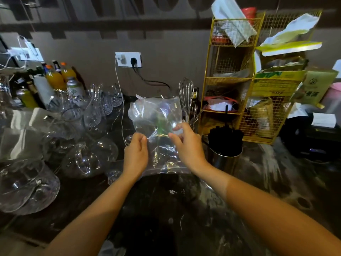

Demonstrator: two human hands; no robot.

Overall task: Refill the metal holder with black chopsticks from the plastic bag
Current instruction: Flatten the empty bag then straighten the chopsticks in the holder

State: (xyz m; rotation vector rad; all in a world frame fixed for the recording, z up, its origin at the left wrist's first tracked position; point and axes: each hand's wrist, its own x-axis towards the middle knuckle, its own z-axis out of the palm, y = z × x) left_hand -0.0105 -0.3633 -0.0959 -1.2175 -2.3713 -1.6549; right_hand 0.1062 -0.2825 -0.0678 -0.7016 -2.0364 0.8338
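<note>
Countertop (276,182): chopsticks (225,134) upright in holder (224,159).

Dim brown wall (166,43) w/ socket (128,59)

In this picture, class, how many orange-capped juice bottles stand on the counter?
2. One juice bottle stands at the far left by the wall; the other is just right of it, slightly behind. More may be hidden behind the glassware.
</note>
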